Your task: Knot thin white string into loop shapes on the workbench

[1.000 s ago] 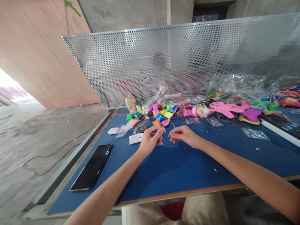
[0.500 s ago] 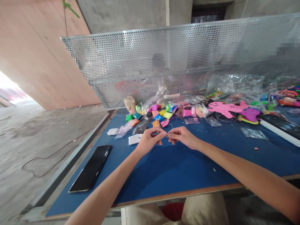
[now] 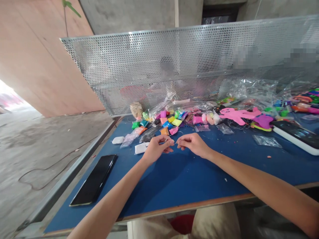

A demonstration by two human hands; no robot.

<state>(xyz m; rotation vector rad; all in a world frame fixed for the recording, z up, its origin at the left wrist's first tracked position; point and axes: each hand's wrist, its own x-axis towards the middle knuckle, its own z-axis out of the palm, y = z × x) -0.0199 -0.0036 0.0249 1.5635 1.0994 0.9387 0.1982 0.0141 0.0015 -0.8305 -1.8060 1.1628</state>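
Observation:
Above the middle of the blue table, my left hand is closed in a pinch, thumb against fingers. My right hand pinches just to its right, with a small gap between the fingertips. A thin pale strand, thread or fine wire, runs between the two pinches; part of it is hidden by the fingers. Just beyond my hands lie an orange packet and a pink packet. Beside my left hand is a white packet.
A black phone lies at the left, near a white case. Colourful packets, plastic bags and a pink cut-out figure line the perforated metal screen. A black-and-white device sits at the right.
My fingertips have moved slightly apart, and the looped strand above them shows less. The whole view has shifted slightly, with things appearing a little further left.

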